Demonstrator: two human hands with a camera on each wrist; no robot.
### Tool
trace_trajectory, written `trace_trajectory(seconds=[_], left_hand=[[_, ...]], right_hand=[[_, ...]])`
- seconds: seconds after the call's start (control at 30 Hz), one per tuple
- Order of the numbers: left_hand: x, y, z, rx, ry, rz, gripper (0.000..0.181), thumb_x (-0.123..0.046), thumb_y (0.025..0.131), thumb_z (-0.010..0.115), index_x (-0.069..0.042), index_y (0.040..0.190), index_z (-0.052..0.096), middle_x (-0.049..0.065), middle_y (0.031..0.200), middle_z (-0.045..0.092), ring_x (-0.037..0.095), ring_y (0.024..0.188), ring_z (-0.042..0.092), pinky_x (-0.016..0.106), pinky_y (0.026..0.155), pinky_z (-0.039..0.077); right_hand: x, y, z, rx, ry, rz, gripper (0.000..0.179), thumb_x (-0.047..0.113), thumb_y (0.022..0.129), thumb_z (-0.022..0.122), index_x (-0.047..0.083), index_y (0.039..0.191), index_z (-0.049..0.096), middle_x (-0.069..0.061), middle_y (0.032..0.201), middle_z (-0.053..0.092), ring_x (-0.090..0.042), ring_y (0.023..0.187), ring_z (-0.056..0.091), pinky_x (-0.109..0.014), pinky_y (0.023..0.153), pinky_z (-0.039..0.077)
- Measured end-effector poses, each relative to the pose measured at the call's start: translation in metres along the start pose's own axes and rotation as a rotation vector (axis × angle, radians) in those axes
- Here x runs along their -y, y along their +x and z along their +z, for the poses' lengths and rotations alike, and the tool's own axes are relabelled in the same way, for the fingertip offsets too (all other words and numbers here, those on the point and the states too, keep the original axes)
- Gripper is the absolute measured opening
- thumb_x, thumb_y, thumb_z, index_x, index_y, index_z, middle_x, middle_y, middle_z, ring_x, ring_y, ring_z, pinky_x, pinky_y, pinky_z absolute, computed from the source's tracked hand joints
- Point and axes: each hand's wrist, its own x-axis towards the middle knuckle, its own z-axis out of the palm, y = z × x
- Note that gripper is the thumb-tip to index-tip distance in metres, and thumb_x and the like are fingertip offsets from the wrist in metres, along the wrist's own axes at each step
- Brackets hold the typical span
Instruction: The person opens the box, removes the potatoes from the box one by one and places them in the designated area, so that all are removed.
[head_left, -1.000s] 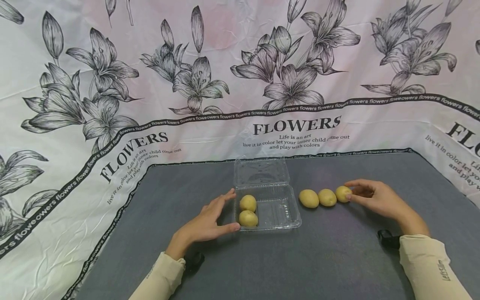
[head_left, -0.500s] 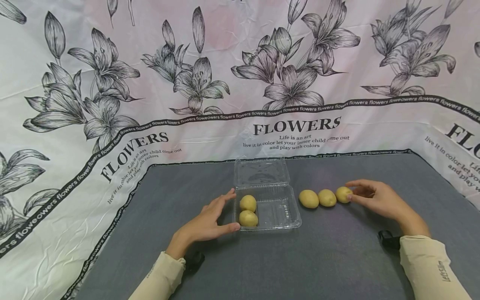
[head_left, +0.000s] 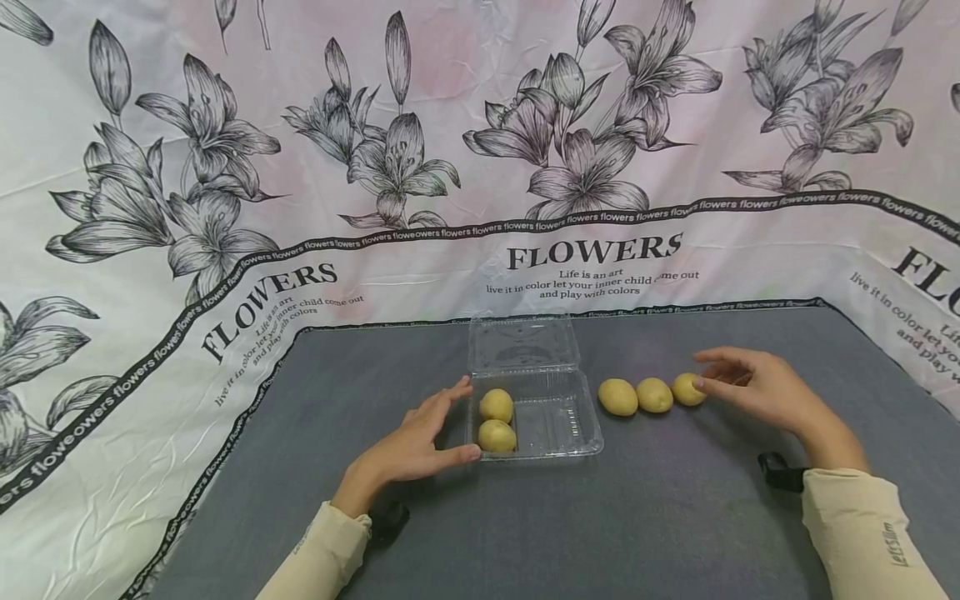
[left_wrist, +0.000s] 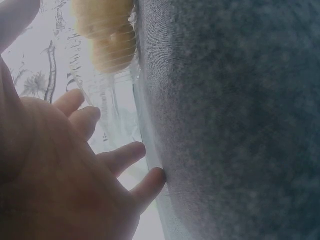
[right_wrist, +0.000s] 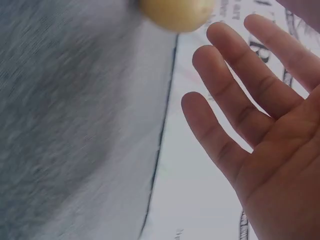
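Note:
A clear plastic clamshell box (head_left: 555, 429) lies with its lid (head_left: 523, 343) folded back, and two yellow potatoes (head_left: 497, 437) sit along its left side. My left hand (head_left: 408, 446) is at the box's left wall, fingers spread, the thumb at the near corner. In the left wrist view those fingers (left_wrist: 135, 155) are extended beside the clear plastic. To the right, three more potatoes form a row: a left one (head_left: 618, 397), a middle one (head_left: 654, 396) and a right one (head_left: 687, 389). My right hand (head_left: 768, 396) hovers beside the right potato, its thumb tip overlapping it, fingers relaxed and not wrapped round it.
A dark grey cloth (head_left: 600, 525) covers the table. White fabric printed with flowers and lettering (head_left: 592, 254) stands around the back and sides. Each wrist wears a black strap (head_left: 780, 472) below a cream sleeve (head_left: 862, 525).
My right hand has risen slightly and shifted a little right, its fingers loosening from the right potato, which stays in the row. My left hand and the box have stayed still.

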Motion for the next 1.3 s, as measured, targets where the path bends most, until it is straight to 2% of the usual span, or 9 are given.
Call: trace_trajectory(seconds=[0.2, 0.3, 0.47, 0.77, 0.93, 1.13, 1.3], left_hand=[[-0.001, 0.0, 0.0, 0.004, -0.001, 0.003, 0.088, -0.057, 0.094, 0.065, -0.027, 0.163, 0.021, -0.01, 0.172, 0.008, 0.029, 0.159, 0.015, 0.069, 0.119, 0.016], [-0.002, 0.0, -0.001, 0.009, -0.004, -0.001, 0.088, -0.057, 0.094, 0.065, -0.026, 0.163, 0.021, -0.011, 0.172, 0.008, 0.029, 0.159, 0.015, 0.069, 0.119, 0.015], [-0.004, -0.001, -0.003, 0.007, -0.004, -0.001, 0.089, -0.056, 0.093, 0.066, -0.024, 0.163, 0.021, -0.01, 0.172, 0.008, 0.029, 0.159, 0.015, 0.069, 0.12, 0.015], [-0.002, -0.001, -0.002, 0.009, -0.003, 0.004, 0.089, -0.055, 0.094, 0.066, -0.025, 0.164, 0.02, -0.009, 0.172, 0.008, 0.029, 0.159, 0.015, 0.069, 0.12, 0.015], [-0.001, -0.001, 0.0, 0.011, -0.006, 0.0, 0.088, -0.056, 0.094, 0.066, -0.027, 0.164, 0.02, -0.011, 0.172, 0.007, 0.028, 0.159, 0.015, 0.069, 0.119, 0.015], [-0.001, 0.0, 0.0, 0.01, -0.012, 0.004, 0.088, -0.055, 0.094, 0.066, -0.026, 0.163, 0.021, -0.01, 0.172, 0.007, 0.029, 0.159, 0.015, 0.069, 0.119, 0.015], [-0.001, 0.0, 0.0, 0.007, -0.006, 0.008, 0.088, -0.055, 0.094, 0.066, -0.024, 0.163, 0.021, -0.01, 0.172, 0.008, 0.029, 0.159, 0.015, 0.069, 0.119, 0.015]], right_hand=[[0.018, 0.003, 0.0, -0.008, 0.021, -0.063, 0.041, 0.032, 0.096, 0.072, 0.012, 0.133, 0.067, -0.007, 0.111, 0.075, 0.011, 0.091, 0.057, -0.022, 0.08, 0.051], [0.027, 0.005, 0.004, -0.012, 0.036, -0.102, 0.039, 0.028, 0.096, 0.073, 0.013, 0.131, 0.068, -0.007, 0.109, 0.075, 0.009, 0.091, 0.059, -0.022, 0.081, 0.051], [0.042, 0.011, 0.012, -0.001, 0.062, -0.162, 0.039, 0.027, 0.094, 0.075, 0.013, 0.131, 0.068, -0.012, 0.112, 0.075, -0.001, 0.094, 0.064, -0.029, 0.083, 0.054], [0.076, 0.022, 0.034, -0.003, 0.117, -0.251, 0.046, 0.024, 0.094, 0.076, 0.017, 0.137, 0.064, -0.009, 0.11, 0.075, -0.023, 0.097, 0.068, -0.043, 0.087, 0.055], [0.089, 0.028, 0.047, 0.017, 0.139, -0.282, 0.047, 0.024, 0.093, 0.076, 0.015, 0.137, 0.064, -0.01, 0.111, 0.075, -0.025, 0.099, 0.068, -0.049, 0.088, 0.053], [0.102, 0.035, 0.065, 0.028, 0.186, -0.355, 0.045, 0.019, 0.09, 0.08, 0.012, 0.132, 0.067, -0.011, 0.114, 0.075, -0.027, 0.099, 0.07, -0.048, 0.087, 0.054], [0.114, 0.038, 0.076, 0.064, 0.191, -0.367, 0.047, 0.02, 0.089, 0.08, 0.014, 0.134, 0.067, -0.01, 0.121, 0.074, -0.029, 0.102, 0.07, -0.051, 0.089, 0.054]])
